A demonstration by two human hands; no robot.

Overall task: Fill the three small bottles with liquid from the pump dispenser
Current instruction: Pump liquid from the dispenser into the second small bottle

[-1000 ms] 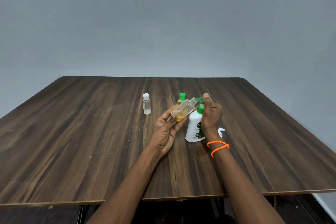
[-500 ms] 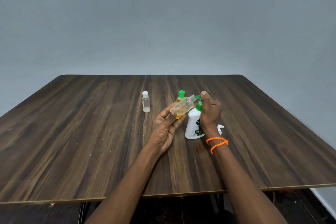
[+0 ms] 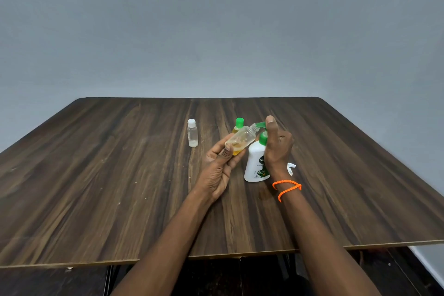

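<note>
Dark wooden table [image 3: 120,187] bears white-capped bottle [image 3: 192,133], green-capped bottle [image 3: 238,125], pump dispenser [image 3: 255,163].

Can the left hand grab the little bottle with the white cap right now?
Probably not yet. The left hand already holds the tilted open bottle at the pump spout. The white-capped bottle stands close by with nothing in the way, once that hand is free.

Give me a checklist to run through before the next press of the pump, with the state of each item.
1. Uncapped bottle gripped by left hand: ok.
2. Its mouth at the green nozzle: ok.
3. Right hand on the pump dispenser: ok.
4. Dispenser upright on the table: ok.
5. Room left in the bottle: ok, only a little yellow liquid at the bottom.
6. White-capped bottle filled: cannot tell.
</note>
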